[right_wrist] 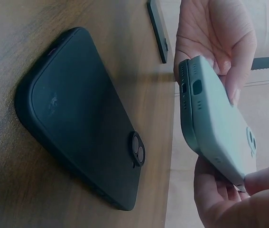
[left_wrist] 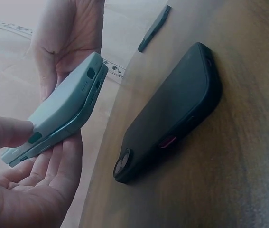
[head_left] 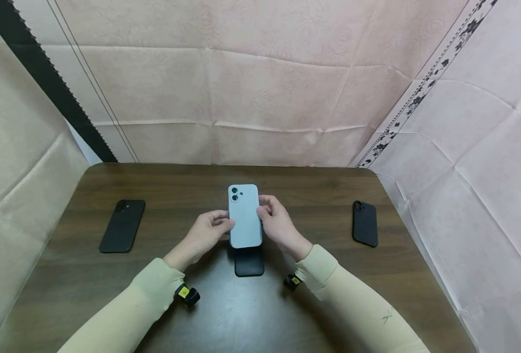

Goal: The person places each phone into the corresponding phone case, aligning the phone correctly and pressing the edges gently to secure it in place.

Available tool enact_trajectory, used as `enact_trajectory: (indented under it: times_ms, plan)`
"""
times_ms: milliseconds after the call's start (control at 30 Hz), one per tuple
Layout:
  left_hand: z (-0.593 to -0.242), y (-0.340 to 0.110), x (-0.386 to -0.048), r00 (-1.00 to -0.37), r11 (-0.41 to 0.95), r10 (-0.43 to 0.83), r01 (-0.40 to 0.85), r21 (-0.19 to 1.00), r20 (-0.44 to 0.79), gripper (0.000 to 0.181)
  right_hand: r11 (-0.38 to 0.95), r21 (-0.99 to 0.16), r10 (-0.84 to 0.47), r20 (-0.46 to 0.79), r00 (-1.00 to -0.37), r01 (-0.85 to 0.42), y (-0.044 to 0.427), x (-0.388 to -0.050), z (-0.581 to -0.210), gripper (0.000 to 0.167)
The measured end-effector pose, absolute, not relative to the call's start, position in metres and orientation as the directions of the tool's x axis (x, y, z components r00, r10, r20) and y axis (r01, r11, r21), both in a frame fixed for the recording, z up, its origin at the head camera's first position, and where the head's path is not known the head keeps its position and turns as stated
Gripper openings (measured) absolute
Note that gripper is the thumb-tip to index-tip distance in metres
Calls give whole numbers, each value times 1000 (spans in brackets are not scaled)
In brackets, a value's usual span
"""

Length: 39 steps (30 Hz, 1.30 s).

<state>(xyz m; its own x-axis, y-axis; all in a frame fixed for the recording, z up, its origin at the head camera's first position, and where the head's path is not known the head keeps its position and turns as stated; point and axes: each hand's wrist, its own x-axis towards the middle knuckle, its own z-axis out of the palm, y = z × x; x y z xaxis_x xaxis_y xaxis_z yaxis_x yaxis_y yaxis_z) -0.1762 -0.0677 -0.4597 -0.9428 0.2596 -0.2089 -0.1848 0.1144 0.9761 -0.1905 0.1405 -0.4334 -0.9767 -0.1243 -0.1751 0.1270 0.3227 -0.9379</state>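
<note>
Both hands hold a pale mint phone case above the table, camera cut-out end away from me. A phone lies against the case's underside; a gap shows between them at the port end in the wrist views. The left hand grips the left edge, thumb on the case and fingers underneath. On the right edge the right hand pinches in the same way. Directly below, apart from both hands, a phone in a black case lies back up on the table, partly hidden in the head view.
The brown wooden table carries a black phone on the left and a smaller-looking black phone or case on the right. Pale cloth hangs behind and at both sides. A small black camera sits at the left wrist.
</note>
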Motion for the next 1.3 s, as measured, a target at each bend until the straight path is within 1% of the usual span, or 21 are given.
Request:
enact_trajectory:
  times_ms: [267,633,900,1067,1300]
  plan:
    - [-461,-68,-178,-945,124,252,-183,975,-209,31,296,-948,-142,-166,-976,118,142,-190,-434,31]
    - [-459,-68,-176,-947,167,234,-184,969,-221,34,188,-975,-162,-148,-976,117,142,-192,-434,32]
    - [-458,-68,-175,-947,171,226,-192,967,-228,35,172,-976,-168,-161,-973,132,143,-191,-435,27]
    - [-460,-69,-176,-944,181,243,-182,966,-224,34,163,-977,-178,-164,-970,136,145,-192,-435,25]
    - [-463,-69,-175,-945,248,247,-150,957,-212,32,170,-974,-204,-184,-962,150,147,-190,-433,23]
